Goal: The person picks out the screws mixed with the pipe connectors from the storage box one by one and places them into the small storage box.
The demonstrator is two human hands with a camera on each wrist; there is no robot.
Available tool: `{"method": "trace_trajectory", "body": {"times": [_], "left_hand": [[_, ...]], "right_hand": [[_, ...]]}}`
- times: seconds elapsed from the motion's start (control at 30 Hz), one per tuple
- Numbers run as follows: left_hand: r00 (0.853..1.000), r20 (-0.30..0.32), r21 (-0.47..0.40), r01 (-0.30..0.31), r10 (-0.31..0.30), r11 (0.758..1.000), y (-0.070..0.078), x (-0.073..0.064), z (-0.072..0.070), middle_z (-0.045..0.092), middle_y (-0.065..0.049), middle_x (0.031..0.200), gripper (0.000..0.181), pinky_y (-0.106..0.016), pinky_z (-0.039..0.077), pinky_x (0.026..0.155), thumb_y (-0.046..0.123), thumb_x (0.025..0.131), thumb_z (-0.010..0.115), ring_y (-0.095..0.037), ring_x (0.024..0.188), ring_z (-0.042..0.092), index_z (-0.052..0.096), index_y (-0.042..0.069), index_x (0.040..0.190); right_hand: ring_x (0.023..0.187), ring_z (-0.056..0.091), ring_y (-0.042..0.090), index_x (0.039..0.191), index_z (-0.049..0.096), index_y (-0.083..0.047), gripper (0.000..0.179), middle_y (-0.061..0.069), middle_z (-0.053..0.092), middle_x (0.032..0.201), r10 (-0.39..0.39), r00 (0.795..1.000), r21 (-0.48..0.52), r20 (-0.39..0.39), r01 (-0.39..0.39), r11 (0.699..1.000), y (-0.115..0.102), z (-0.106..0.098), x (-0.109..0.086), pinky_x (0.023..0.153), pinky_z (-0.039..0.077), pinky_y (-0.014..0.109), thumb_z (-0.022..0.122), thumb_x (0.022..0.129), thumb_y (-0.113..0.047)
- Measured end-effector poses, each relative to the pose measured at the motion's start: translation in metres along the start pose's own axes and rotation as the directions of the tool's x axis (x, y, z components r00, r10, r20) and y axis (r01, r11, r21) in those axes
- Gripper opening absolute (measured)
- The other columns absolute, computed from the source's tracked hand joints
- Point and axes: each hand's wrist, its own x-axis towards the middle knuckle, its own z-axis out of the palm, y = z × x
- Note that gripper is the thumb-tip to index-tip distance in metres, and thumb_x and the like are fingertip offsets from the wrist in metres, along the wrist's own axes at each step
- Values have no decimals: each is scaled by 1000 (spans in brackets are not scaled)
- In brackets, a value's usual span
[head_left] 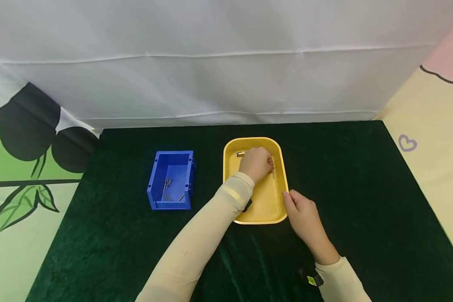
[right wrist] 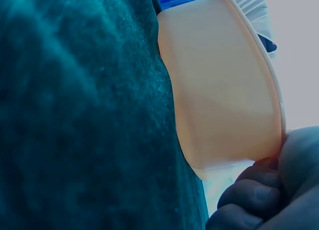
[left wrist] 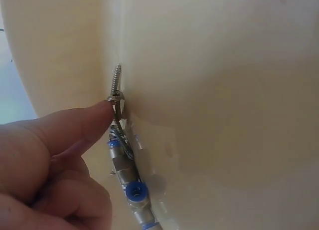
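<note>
My left hand reaches into a yellow plastic tray. In the left wrist view its fingertips pinch at the head of a silver screw beside the tray wall; part of the grip is hidden. Another screw lies just below it, along with metal fittings with blue rings. My right hand grips the tray's near right rim, thumb on top and the other fingers curled beneath, as the right wrist view shows.
Left of the tray stands a blue bin with several small metal screws inside. Another metal fitting lies near the tray's far side. Dark green cloth covers the table, and a white curtain hangs behind it.
</note>
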Motion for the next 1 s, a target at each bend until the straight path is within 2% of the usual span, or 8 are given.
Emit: {"method": "trace_trajectory", "body": {"times": [0.17, 0.37, 0.5, 0.77, 1.0], "left_hand": [[1000, -4, 5, -14, 14, 1000, 1, 1, 0, 58, 5, 58, 26, -21, 43, 57, 8, 88, 67, -11, 58, 54, 66, 16, 63], [1000, 4, 28, -23, 23, 999, 0, 2, 2, 54, 4, 55, 30, -22, 41, 53, 8, 88, 65, -11, 53, 52, 62, 15, 59], [1000, -6, 13, -25, 25, 1000, -1, 2, 2, 53, 4, 54, 31, -21, 40, 50, 8, 89, 64, -10, 51, 52, 61, 15, 59], [999, -4, 25, -42, 42, 999, -1, 3, 3, 58, 6, 58, 27, -21, 43, 53, 10, 89, 65, -9, 54, 54, 65, 17, 63], [999, 10, 50, -50, 50, 997, 0, 3, 2, 56, 4, 56, 27, -20, 41, 50, 10, 88, 65, -9, 52, 53, 62, 15, 61]], "right_hand": [[56, 53, 23, 89, 60, -8, 44, 7, 55, 71, 3, 1000, -2, 0, -3, 1000, -1, 0, 0, 51, 44, 28, 41, 105, -45], [56, 53, 23, 89, 60, -9, 43, 7, 55, 71, 13, 1000, -4, 0, -13, 1000, -1, 1, 0, 51, 44, 28, 41, 106, -43], [56, 54, 24, 89, 60, -10, 43, 7, 56, 72, 11, 1000, 4, 2, -11, 1000, 0, 1, 0, 51, 44, 28, 41, 106, -44], [56, 54, 22, 90, 61, -8, 45, 7, 56, 72, 6, 1000, 7, -1, -6, 1000, -2, 0, -1, 52, 44, 28, 41, 105, -46], [56, 53, 23, 91, 61, -8, 45, 8, 56, 73, 13, 1000, 2, -5, -13, 1000, -2, 1, 0, 51, 44, 28, 41, 105, -46]]}}
